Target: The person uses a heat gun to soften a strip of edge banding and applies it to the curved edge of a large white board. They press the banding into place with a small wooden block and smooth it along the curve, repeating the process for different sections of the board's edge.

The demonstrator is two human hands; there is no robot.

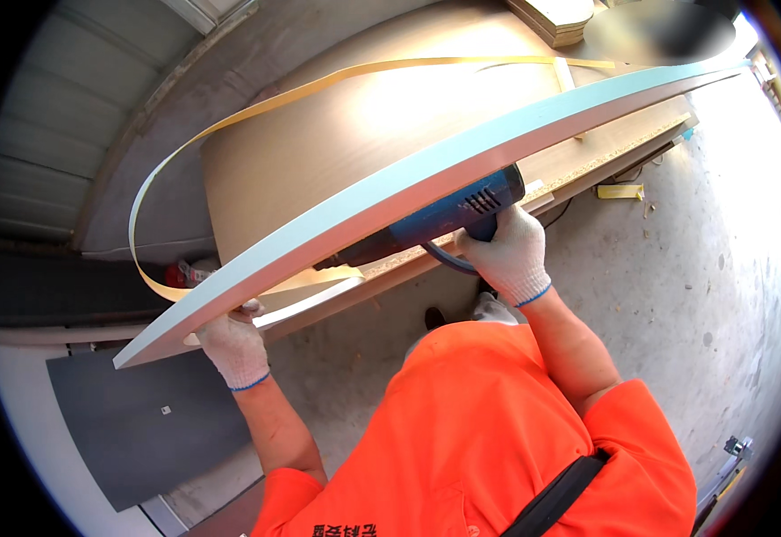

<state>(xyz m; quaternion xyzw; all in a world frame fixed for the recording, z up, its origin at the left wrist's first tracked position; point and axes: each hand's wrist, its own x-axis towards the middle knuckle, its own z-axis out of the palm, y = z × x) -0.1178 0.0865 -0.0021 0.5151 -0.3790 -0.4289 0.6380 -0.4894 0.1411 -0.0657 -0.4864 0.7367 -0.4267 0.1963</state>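
A long board stands on edge, its pale blue-white edge [426, 174] running from lower left to upper right. My left hand [234, 345], in a white glove, grips the board's near end from below. My right hand [507, 251], also gloved, holds a blue electric power tool [444, 215] by its handle, pressed against the board's side just under the pale edge. A thin yellow edge-banding strip [256, 112] loops loosely off the board to the left and along its top.
A large brown panel [337, 134] lies flat behind the board. A stack of cut wood pieces [556, 18] sits at the top. Concrete floor [677, 295] lies to the right with scraps. A dark grey sheet [140, 430] lies at lower left.
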